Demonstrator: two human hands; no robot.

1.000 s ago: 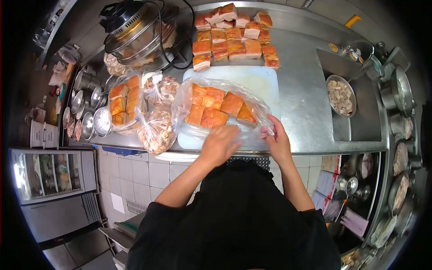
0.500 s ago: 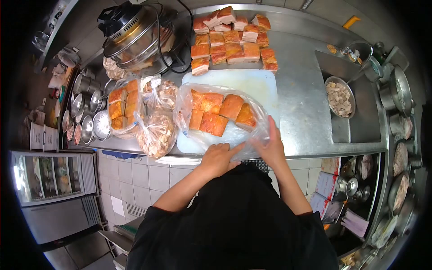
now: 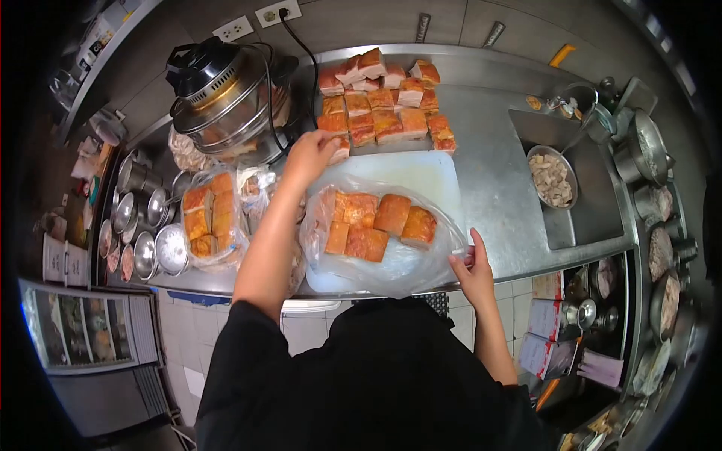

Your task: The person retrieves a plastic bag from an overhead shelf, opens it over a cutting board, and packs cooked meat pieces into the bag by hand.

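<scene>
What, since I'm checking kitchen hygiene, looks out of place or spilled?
The bowl of pale pieces sits in the sink, an odd spot for food; roasted chunks lie directly on the metal counter. No spill shows.

Wore a black top [image 3: 376,376] at six o'clock, plain and dark throughout, with a rounded front edge towards twelve o'clock. Showed a left sleeve [image 3: 248,331] at half past seven, short, loose and wide at the opening, and a right sleeve [image 3: 519,402] near five o'clock, also black and short. Had bare forearms below the cloth, with left hand [image 3: 307,158] and right hand [image 3: 475,276] bare too.
</scene>
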